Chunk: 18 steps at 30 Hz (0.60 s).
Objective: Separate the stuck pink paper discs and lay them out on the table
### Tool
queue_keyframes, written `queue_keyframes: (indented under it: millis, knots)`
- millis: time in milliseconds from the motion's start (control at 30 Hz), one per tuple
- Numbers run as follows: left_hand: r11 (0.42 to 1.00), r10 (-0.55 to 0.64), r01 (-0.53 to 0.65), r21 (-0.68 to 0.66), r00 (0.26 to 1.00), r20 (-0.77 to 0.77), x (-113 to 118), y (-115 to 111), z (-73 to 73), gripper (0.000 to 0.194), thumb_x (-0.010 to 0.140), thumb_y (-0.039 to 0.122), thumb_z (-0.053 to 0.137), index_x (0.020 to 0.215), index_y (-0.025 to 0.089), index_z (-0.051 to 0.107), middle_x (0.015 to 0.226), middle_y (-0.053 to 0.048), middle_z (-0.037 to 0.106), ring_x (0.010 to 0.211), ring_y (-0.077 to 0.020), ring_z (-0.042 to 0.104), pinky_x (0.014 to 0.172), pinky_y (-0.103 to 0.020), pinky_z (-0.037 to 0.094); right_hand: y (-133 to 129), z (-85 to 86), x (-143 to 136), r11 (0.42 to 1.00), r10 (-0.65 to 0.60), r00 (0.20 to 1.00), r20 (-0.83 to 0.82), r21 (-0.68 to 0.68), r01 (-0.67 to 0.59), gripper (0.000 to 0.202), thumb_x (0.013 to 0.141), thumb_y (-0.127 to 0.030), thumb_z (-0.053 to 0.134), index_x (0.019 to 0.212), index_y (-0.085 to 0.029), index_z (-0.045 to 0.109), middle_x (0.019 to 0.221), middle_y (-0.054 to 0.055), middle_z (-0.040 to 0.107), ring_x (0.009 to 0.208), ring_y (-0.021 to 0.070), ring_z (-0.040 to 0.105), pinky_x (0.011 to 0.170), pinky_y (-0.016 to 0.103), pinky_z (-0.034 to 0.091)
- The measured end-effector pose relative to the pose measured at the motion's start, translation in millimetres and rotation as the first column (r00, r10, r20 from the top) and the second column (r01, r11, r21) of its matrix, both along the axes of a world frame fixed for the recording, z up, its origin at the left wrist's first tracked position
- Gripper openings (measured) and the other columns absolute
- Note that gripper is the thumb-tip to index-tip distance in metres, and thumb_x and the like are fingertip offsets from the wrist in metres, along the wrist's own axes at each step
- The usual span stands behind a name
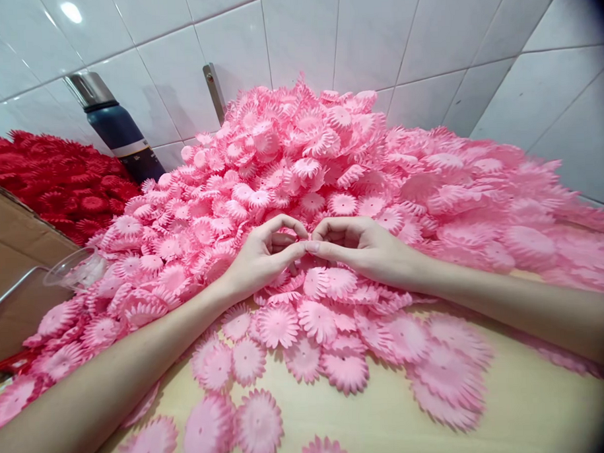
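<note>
My left hand (pixel 266 254) and my right hand (pixel 369 247) meet in the middle of the view, thumb tips against each other. Both are closed in a pinch, the index fingers curled over towards the thumbs. Whatever lies between the fingertips is too small or hidden to make out; a bit of pink shows there. Around and beneath the hands spreads a large heap of pink scalloped paper-like flower discs (pixel 278 325), many with a small hole in the centre. Single discs, such as this pink disc (pixel 259 426), lie on the pale tabletop (pixel 388 415) nearer to me.
A dark blue bottle (pixel 118 130) with a metal cap stands at the back left, beside a pile of red scalloped discs (pixel 57 182). A cardboard box (pixel 20 243) and a clear plastic cup (pixel 73 269) are at the left. White wall tiles (pixel 374 32) rise behind the heap.
</note>
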<state>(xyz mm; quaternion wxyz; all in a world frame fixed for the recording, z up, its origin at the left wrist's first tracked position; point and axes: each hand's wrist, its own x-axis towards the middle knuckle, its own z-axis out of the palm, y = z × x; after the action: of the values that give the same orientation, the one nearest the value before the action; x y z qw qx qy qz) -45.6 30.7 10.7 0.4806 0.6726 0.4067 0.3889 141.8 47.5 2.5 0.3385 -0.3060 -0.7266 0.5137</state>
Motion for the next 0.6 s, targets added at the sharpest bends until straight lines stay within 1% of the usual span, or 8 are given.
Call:
queue_keyframes:
  millis: [267,600]
  knots:
    - [1.000,-0.004,0.005,0.009,1.000,-0.022,0.1,-0.7,0.9,0.021,0.081,0.031,0.065,0.088,0.015,0.052,0.068,0.002,0.058,0.053,-0.0056,0.052,0.050,-0.016,0.040,-0.2,0.7,-0.2,1.000,0.014,1.000,-0.017,-0.001,-0.014,0.025,0.080,-0.039,0.066,0.079,-0.014,0.062,0.070,0.000,0.056,0.061,0.0097,0.045,0.053,0.023,0.035]
    - [1.000,-0.006,0.006,-0.009,1.000,-0.002,-0.2,-0.1,-0.2,0.022,0.080,0.031,0.066,0.089,0.015,0.053,0.066,0.002,0.057,0.055,-0.0065,0.052,0.051,-0.017,0.041,0.1,-0.3,-1.1,1.000,-0.001,1.000,0.002,0.011,0.001,0.026,0.080,-0.041,0.065,0.079,-0.015,0.061,0.071,0.001,0.054,0.062,0.0105,0.045,0.054,0.024,0.036]
